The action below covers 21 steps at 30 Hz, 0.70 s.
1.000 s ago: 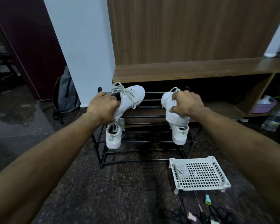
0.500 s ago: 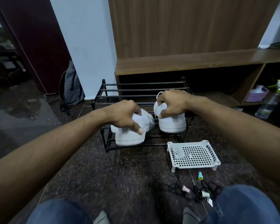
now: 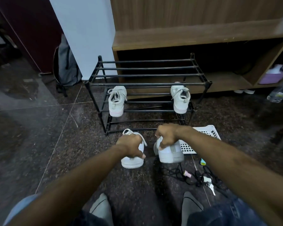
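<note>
Nearest, each hand is curled tight round the collar of 1 white shoe, low over the dark floor (image 3: 69,154): left hand (image 3: 130,145) on the left shoe (image 3: 132,161), right hand (image 3: 167,135) on the right shoe (image 3: 171,154). Both shoes run lengthwise away from the person, heels nearest — floor contact I cannot tell. Straight ahead stands the black rack (image 3: 147,84), 2 more shoes (image 3: 116,102) on its middle shelf.

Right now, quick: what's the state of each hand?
Left hand: closed, gripping the left white sneaker.
Right hand: closed, gripping the right white sneaker.
</note>
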{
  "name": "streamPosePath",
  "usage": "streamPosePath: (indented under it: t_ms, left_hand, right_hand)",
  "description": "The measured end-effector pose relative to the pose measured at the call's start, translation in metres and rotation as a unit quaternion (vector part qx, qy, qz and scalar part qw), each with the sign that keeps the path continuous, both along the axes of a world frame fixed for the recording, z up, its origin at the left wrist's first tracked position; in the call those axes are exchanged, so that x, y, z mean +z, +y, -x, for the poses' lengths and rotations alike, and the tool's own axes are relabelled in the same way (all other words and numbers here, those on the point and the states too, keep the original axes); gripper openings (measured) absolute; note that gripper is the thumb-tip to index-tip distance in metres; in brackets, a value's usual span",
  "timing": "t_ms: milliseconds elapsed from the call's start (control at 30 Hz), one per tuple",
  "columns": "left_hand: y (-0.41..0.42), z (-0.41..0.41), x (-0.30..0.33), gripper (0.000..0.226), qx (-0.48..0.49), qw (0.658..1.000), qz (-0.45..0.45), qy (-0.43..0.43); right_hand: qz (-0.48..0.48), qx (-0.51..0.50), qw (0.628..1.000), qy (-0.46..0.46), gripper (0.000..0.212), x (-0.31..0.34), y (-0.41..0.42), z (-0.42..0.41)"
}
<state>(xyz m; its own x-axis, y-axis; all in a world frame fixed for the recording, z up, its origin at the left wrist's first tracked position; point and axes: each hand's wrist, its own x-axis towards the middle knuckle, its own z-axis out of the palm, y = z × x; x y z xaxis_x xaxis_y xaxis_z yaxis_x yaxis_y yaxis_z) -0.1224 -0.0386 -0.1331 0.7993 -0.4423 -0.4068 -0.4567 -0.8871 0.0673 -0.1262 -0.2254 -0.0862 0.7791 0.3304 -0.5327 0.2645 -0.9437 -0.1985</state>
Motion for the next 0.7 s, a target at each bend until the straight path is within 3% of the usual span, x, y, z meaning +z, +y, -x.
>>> streamPosePath:
  t_ms: [100, 267, 433, 700]
  left_hand:
    - [-0.009, -0.002, -0.037, 0.058, -0.018, 0.999, -0.008, -0.045]
    - [-0.022, -0.003, -0.095, 0.051, -0.015, 0.998, -0.007, -0.058]
    - [-0.029, 0.004, -0.151, 0.043, -0.011, 0.998, 0.007, -0.063]
    - [-0.034, -0.017, -0.178, 0.041, -0.028, 0.997, 0.001, 0.066]
  right_hand:
    - [0.039, -0.019, 0.997, -0.059, 0.048, -0.047, 0.000, -0.005]
    - [0.052, -0.053, 0.993, -0.097, 0.034, -0.128, 0.001, -0.004]
    - [0.063, -0.056, 0.993, -0.087, 0.034, -0.187, 0.001, 0.002]
    - [0.063, -0.077, 0.995, -0.020, 0.025, -0.224, -0.011, -0.010]
